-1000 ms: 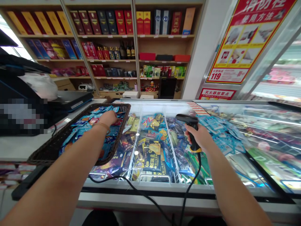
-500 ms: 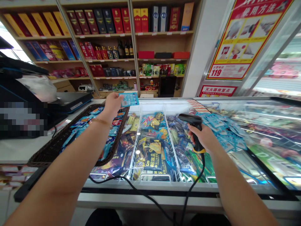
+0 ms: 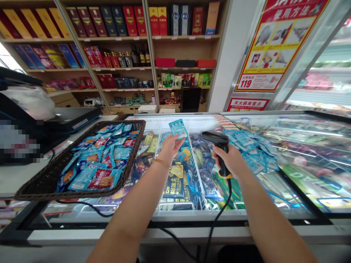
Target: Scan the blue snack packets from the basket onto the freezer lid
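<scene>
Packet point(image 3: 177, 127) in left hand point(image 3: 170, 145); scanner point(image 3: 216, 138), right hand point(image 3: 230, 159).

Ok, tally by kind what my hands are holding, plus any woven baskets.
Blue packet in the left hand: 1
Black scanner in the right hand: 1
Woven basket: 1
Total: 3

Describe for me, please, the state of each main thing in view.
Left hand, closed on the held packet
Held packet, raised and tilted
Right hand, wrapped around the scanner
Scanner, held up; on or off, cannot tell
Cable, slack and curved
Wicker basket, partly filled
Basket packets, overlapping
Loose packets, heaped
Freezer, stocked with packaged goods
</scene>
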`<act>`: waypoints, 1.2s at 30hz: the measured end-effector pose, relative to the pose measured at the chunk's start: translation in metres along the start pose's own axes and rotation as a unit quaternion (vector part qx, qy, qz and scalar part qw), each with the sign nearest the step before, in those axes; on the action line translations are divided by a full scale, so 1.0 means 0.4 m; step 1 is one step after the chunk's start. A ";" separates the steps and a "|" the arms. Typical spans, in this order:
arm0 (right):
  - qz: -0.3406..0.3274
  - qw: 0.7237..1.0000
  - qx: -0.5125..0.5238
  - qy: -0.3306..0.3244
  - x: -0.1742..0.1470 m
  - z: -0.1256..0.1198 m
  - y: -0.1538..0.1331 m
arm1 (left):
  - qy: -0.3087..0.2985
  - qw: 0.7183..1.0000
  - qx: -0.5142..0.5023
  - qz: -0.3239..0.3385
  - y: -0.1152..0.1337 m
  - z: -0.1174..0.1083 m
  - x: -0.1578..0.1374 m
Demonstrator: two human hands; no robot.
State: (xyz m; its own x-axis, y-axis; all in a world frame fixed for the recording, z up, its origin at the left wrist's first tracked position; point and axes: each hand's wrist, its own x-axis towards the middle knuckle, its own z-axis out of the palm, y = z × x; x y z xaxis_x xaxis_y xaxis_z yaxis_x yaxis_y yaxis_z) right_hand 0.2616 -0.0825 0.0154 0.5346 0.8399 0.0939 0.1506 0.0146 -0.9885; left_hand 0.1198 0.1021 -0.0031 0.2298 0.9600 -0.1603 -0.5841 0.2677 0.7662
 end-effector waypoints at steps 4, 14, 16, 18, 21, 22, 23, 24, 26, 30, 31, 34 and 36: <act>-0.015 0.999 -0.034 -0.014 -0.021 0.036 0.010 | 0.006 0.999 0.036 0.036 -0.051 -0.038 -0.002; -0.029 0.992 -0.118 -0.018 -0.068 0.077 0.003 | -0.005 0.994 0.090 0.060 -0.064 -0.061 0.018; -0.030 0.992 -0.120 -0.019 -0.068 0.076 0.002 | -0.008 0.994 0.086 0.062 -0.066 -0.062 0.020; -0.035 0.991 -0.127 -0.019 -0.066 0.074 0.001 | -0.008 0.994 0.086 0.066 -0.067 -0.063 0.023; -0.040 0.989 -0.139 -0.023 -0.067 0.072 -0.003 | -0.008 0.993 0.091 0.071 -0.070 -0.064 0.025; -0.039 0.989 -0.141 -0.026 -0.067 0.072 -0.005 | -0.008 0.993 0.092 0.072 -0.070 -0.064 0.025; -0.039 0.989 -0.142 -0.030 -0.068 0.072 -0.006 | -0.008 0.993 0.093 0.071 -0.071 -0.064 0.025; -0.039 0.989 -0.142 -0.033 -0.068 0.071 -0.007 | -0.008 0.993 0.093 0.071 -0.070 -0.064 0.024; -0.038 0.988 -0.143 -0.037 -0.068 0.071 -0.006 | -0.008 0.993 0.091 0.069 -0.068 -0.064 0.022; -0.020 0.989 -0.138 -0.048 -0.057 0.065 -0.003 | 0.007 0.994 0.094 0.059 -0.063 -0.056 0.015; -0.012 0.990 -0.135 -0.048 -0.053 0.059 -0.005 | 0.016 0.994 0.098 0.053 -0.063 -0.049 0.013; 0.006 0.992 -0.121 -0.030 -0.039 0.022 -0.019 | 0.021 0.991 0.131 0.024 -0.075 -0.004 0.009; 0.008 0.995 -0.103 -0.003 -0.032 -0.021 -0.034 | -0.015 0.988 0.155 0.001 -0.095 0.050 0.005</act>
State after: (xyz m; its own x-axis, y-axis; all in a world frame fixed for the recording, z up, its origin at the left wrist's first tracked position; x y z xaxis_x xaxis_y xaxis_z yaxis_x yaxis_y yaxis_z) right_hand 0.2598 -0.0978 0.0288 0.5332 0.8426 0.0762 0.3086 -0.1098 -0.9448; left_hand 0.1581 0.0922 -0.0201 0.2538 0.9566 -0.1432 -0.3192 0.2225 0.9212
